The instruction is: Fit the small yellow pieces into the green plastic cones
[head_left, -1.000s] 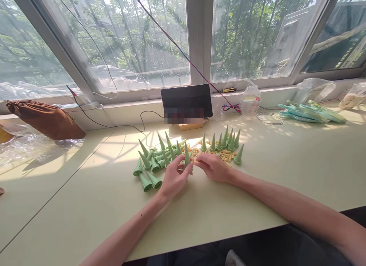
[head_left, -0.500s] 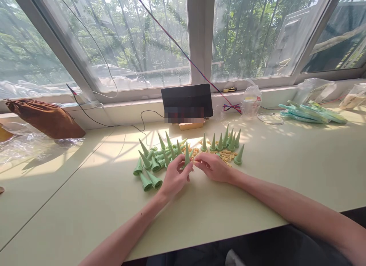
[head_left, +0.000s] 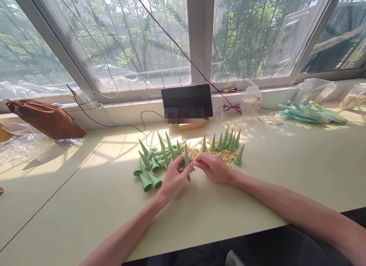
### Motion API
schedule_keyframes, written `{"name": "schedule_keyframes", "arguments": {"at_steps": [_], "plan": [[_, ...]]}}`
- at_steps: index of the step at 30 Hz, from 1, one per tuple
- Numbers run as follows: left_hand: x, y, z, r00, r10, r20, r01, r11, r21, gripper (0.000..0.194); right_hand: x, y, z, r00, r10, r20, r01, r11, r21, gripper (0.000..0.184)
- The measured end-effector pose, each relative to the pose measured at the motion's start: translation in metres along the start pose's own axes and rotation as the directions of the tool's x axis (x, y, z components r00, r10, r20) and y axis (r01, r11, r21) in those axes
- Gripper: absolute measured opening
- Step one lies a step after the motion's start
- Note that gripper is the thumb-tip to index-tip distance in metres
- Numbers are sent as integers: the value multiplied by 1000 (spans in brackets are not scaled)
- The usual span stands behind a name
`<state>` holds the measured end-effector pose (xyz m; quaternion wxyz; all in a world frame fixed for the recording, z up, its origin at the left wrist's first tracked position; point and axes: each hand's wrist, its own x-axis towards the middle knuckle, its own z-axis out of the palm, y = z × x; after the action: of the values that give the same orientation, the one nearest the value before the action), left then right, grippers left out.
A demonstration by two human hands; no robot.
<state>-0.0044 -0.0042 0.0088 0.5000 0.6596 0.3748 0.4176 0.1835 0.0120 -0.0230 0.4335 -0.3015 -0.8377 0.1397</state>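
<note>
Head view: left hand [head_left: 175, 176] is holding one green cone [head_left: 187, 157] tip-up, front-center; right hand [head_left: 213, 167] is pinching narrow beside it, contents unclear. Right-side upright cones [head_left: 225, 139] are looking done; left-side cones [head_left: 154, 163] are probably waiting, tan pegs [head_left: 228, 156] lying loose.

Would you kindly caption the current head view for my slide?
Left hand holds a green cone beside the right hand, near scattered yellowish pegs.

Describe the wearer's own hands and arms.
Left hand and right hand are bare: no gloves, rings or watch visible. The left forearm and right forearm show no sleeves; the left bears one small dark spot.
</note>
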Motion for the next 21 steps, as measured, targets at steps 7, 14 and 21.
{"name": "schedule_keyframes", "arguments": {"at_steps": [7,14,21], "plan": [[-1,3,1,1000,-16,1,16,1000,-13,22,1,-2,-1,1000,-23,15,23,1000,2,23],[-1,5,1,999,-37,-3,37,999,-14,23,2,-3,-3,998,25,55,-26,1000,7,26],[-1,1,0,999,-43,5,43,998,-45,23,2,-5,-5,998,30,63,-32,999,32,19]]}}
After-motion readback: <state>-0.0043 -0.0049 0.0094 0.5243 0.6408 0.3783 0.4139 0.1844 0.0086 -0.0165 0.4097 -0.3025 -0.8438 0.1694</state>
